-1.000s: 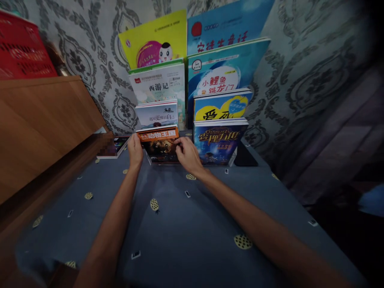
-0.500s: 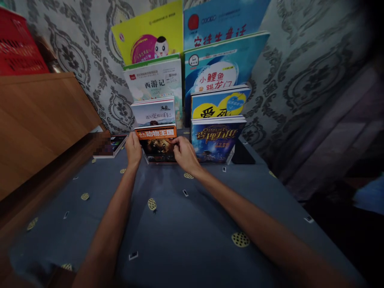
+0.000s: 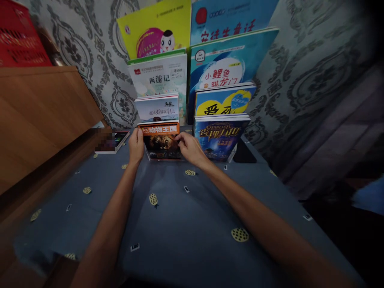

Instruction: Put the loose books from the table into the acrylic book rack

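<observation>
A book with an orange band and a big cat on its cover point(image 3: 162, 142) stands upright at the front of the left row of books. My left hand point(image 3: 136, 145) holds its left edge, fingers partly hidden behind it. At the right edge, my right hand point(image 3: 192, 148) is closed, with thumb and forefinger pinching the cover's side. Right behind stands a pale book with a mountain scene point(image 3: 157, 109), then a taller whitish book point(image 3: 160, 76) and a yellow book point(image 3: 153, 24).
In the right row stand a dark blue book point(image 3: 220, 138), a yellow and blue book point(image 3: 210, 106) and a teal book point(image 3: 231, 58). Another book point(image 3: 120, 142) lies flat at left, near a wooden cabinet point(image 3: 45, 116). A patterned cloth point(image 3: 168, 224) covers the table.
The view has shifted slightly, so the books sit a little further right and higher. Both hands stay at the sides of the orange-banded book.
</observation>
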### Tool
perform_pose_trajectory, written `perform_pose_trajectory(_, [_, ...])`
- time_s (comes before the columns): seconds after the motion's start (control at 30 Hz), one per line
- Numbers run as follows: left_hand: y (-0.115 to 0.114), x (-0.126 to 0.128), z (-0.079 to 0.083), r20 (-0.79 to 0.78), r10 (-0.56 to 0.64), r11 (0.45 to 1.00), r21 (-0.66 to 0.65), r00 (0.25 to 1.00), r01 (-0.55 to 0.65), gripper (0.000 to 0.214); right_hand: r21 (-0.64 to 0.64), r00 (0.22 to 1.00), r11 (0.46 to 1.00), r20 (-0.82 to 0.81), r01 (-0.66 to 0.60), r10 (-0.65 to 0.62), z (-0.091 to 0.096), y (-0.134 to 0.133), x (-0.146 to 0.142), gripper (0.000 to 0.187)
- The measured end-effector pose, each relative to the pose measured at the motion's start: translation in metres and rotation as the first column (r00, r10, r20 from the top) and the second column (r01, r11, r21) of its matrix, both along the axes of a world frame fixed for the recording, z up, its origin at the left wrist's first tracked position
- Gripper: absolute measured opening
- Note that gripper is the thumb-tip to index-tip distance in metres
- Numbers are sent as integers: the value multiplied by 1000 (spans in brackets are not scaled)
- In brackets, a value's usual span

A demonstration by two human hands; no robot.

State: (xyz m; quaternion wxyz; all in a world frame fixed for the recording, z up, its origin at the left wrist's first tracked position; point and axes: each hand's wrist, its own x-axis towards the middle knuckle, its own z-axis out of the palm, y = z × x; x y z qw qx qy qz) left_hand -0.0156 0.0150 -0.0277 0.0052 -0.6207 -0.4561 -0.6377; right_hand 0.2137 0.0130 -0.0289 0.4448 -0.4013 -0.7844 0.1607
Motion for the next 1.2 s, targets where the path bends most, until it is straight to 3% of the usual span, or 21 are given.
perform_pose_trajectory(0.27, [3, 0, 1, 39, -4, 1000, 8, 999, 4, 58, 99, 991, 993, 111, 60, -71, 4, -8, -2, 26])
perform_pose_trajectory(0.6, [0, 4, -2, 14, 14, 999, -32, 1000, -13, 60, 40, 986, 994, 131, 98, -102, 7, -11, 0, 28])
perform_pose_trajectory(1.2, [-12, 6, 5, 56, -8, 1000, -20, 998, 9, 66, -57, 940, 992, 331, 113, -88, 27, -27, 6, 29])
